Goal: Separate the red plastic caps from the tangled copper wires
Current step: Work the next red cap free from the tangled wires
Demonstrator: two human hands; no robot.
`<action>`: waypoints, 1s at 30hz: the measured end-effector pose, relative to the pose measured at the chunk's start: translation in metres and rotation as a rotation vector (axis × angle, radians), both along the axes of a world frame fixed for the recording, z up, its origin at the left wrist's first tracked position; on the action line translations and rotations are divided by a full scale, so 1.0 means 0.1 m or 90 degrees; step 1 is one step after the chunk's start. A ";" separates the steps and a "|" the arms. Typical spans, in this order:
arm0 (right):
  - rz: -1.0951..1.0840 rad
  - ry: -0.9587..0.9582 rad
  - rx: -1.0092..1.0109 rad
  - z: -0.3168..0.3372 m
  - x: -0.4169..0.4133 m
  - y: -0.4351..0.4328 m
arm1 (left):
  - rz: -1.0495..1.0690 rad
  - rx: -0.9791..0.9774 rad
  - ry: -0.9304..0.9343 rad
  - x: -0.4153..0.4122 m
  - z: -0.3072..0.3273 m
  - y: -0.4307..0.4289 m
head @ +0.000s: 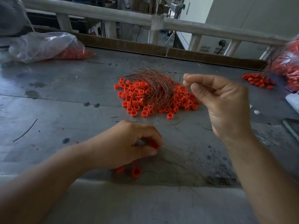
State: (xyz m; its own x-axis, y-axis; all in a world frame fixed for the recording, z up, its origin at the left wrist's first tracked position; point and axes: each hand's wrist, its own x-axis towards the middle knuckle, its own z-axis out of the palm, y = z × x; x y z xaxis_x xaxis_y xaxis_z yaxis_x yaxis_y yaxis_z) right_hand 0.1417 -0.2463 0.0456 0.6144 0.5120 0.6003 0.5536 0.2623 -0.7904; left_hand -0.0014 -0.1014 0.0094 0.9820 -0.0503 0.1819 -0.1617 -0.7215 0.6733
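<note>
The clear bag point(288, 67) at the right edge is blurred and cut off by the frame; only red caps show through it. A dark blurred shape fills the far left corner, too vague to name. The left grip point(129, 143), low over the near counter point(64, 97), curls round a red cap point(153, 145), its fingers hiding most of it. The right grip point(223, 102), raised at right, has thumb and forefinger pinched together on a thin copper strand point(187, 85), whose far run is hard to follow. Mid-counter lies the pile of red caps point(134, 97), with the tangled copper wires point(155, 88) heaped on top and covering the caps beneath. Two loose caps point(136, 172) sit just on the near side of the left grip. A small heap point(257, 80) lies far right, and a second bag point(42, 46) of caps far left. The grey counter is stained and scratched; a pale railing point(97, 12) runs behind it.
</note>
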 end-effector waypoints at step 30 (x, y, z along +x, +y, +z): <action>0.031 -0.171 -0.172 -0.07 -0.32 0.06 | 0.068 -0.544 -0.112 0.00 0.09 0.09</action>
State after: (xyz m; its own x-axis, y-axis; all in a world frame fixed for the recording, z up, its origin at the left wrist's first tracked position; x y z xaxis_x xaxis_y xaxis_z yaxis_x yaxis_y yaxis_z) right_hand 0.1095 -0.2399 0.0388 0.4248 0.6988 0.5755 0.7422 0.0952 -0.6634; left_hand -0.0013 -0.0923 0.0180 0.9279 0.2626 0.2647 -0.2745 0.0006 0.9616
